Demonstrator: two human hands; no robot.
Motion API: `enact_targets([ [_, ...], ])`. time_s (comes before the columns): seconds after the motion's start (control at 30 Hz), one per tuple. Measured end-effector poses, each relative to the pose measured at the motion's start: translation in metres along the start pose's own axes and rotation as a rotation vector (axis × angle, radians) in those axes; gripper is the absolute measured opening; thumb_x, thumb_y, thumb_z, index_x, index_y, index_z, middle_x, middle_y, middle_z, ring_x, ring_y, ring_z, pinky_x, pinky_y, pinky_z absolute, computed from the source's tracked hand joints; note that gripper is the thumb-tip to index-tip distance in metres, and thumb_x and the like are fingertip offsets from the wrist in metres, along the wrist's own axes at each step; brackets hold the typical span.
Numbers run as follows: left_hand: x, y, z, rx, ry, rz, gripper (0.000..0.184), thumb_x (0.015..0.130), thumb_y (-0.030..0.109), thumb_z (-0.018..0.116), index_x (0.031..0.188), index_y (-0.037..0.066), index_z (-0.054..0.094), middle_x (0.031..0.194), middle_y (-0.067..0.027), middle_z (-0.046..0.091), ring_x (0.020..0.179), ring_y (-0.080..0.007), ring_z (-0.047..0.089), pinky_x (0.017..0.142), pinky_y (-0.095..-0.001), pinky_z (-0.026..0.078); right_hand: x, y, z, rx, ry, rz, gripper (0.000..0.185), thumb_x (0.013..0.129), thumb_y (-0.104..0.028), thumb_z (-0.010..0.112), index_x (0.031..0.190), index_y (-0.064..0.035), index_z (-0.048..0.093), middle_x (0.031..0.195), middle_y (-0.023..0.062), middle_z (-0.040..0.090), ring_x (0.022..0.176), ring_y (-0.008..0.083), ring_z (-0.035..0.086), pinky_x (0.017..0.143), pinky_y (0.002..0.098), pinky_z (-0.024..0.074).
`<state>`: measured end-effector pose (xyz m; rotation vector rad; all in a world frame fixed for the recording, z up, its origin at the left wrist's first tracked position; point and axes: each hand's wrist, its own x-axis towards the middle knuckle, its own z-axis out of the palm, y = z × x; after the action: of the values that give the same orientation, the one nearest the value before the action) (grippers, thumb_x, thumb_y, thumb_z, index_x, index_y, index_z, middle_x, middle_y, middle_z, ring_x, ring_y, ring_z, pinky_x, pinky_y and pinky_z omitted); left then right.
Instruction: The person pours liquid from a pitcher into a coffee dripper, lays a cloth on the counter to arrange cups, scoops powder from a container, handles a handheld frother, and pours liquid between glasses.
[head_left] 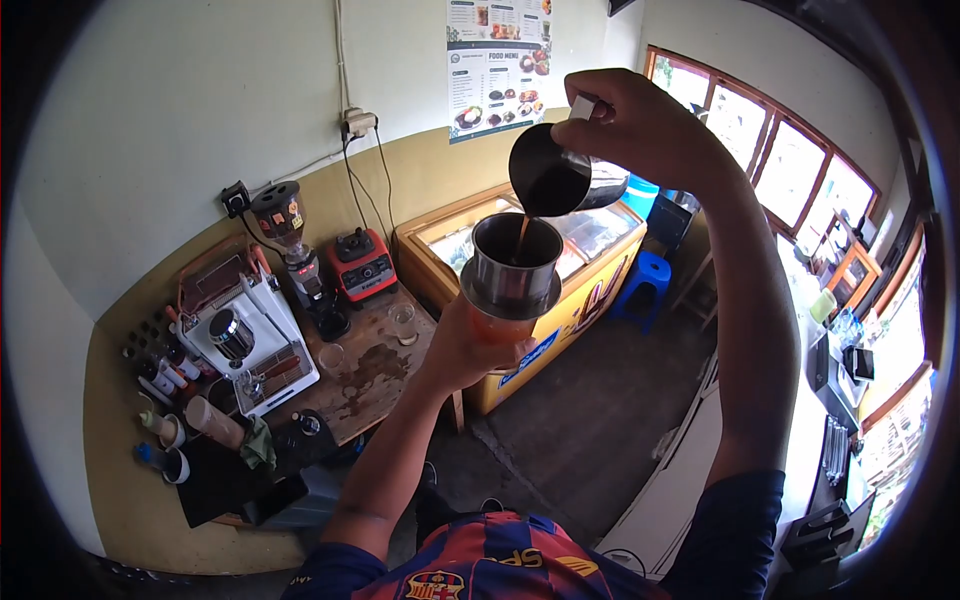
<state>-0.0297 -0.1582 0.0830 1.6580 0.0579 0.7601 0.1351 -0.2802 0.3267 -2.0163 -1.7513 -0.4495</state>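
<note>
The left hand [462,352] is closed around a glass [500,328] with orange-red contents, and a metal drip filter [513,272] sits upright on the glass's mouth. The filter's wide lower flange rests just above the gripping fingers, so the metal cup rises clear of them while the glass lies within their curl. One digit shows across the near side of the glass, its tip pointing right (the fingers behind the glass are hidden).

The right hand [640,122] is raised higher, its fingers bent around the handle of a metal pitcher [550,178], the thumb lying near the rim. The pitcher is tilted well over, its dark opening turned toward the camera, and its body hangs below and beside the fingers. A thin brown stream [522,230] runs from its lower lip into the filter's open top.

Beyond the left forearm stands a wooden table [385,375] bearing two clear glasses [404,325], a red blender base [361,266], a coffee grinder [290,235] and a white espresso machine [280,365]. Behind the filter is a yellow chest freezer [601,275], with a blue stool [648,275] just beside it.
</note>
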Motion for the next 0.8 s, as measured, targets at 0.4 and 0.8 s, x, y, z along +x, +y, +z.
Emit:
enact_targets([
  [0.4,-0.056,-0.018,0.001,0.077,-0.004,0.012,0.064,0.067,0.011,0.088,0.124,0.003,0.059,0.114,-0.0066,0.068,0.104,-0.015,0.064,0.094,-0.0335,0.052,-0.037,-0.013,0.038,0.149,-0.091,-0.068,0.042,0.082,-0.037,0.07,0.088,0.0024,0.057,0.077,0.0197,0.063,0.074,0.0332,0.065,0.071,0.0435,0.0508],
  [0.8,-0.108,-0.043,0.009,0.193,-0.044,-0.068,0.085,0.062,0.013,0.091,0.135,0.004,0.048,0.122,-0.0084,0.065,0.112,-0.0194,0.064,0.101,-0.0357,0.049,-0.08,-0.026,0.065,0.287,-0.123,-0.228,0.032,0.072,-0.021,0.077,0.083,-0.0005,0.055,0.077,0.0102,0.051,0.077,0.0289,0.053,0.071,0.0418,0.0434],
])
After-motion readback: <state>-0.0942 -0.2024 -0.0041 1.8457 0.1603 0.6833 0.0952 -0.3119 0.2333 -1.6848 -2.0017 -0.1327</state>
